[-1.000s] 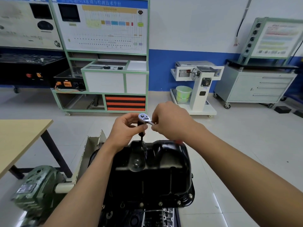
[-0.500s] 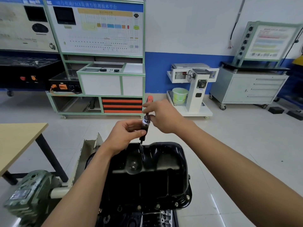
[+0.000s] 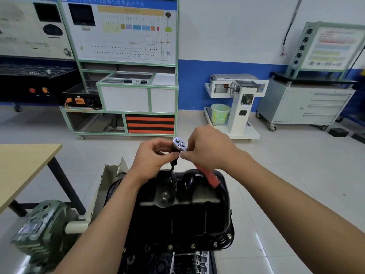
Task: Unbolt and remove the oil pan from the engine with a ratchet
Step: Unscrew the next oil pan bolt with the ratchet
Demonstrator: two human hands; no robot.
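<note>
Black oil pan (image 3: 177, 214) bolted on engine (image 3: 189, 260) right under me, near-rim bolts (image 3: 193, 245) in. Over its far rim: ratchet (image 3: 178, 143), extension (image 3: 173, 165) upright. My left hand (image 3: 152, 157) pinches the extension; right hand (image 3: 209, 147) fingers grip the red handle (image 3: 209, 178), pointing right.

Engine (image 3: 189, 262) front and centre, carrying the black oil pan (image 3: 177, 214) on top, bolts lining its near flange. Everything stands on the pale tiled floor (image 3: 296, 184): a wood-topped desk (image 3: 23, 165) on dark legs at left, a white wheeled stand (image 3: 240, 117) with a green bucket (image 3: 219, 113) on its base farther back, and a grey cabinet (image 3: 292, 105) on casters at right.
</note>
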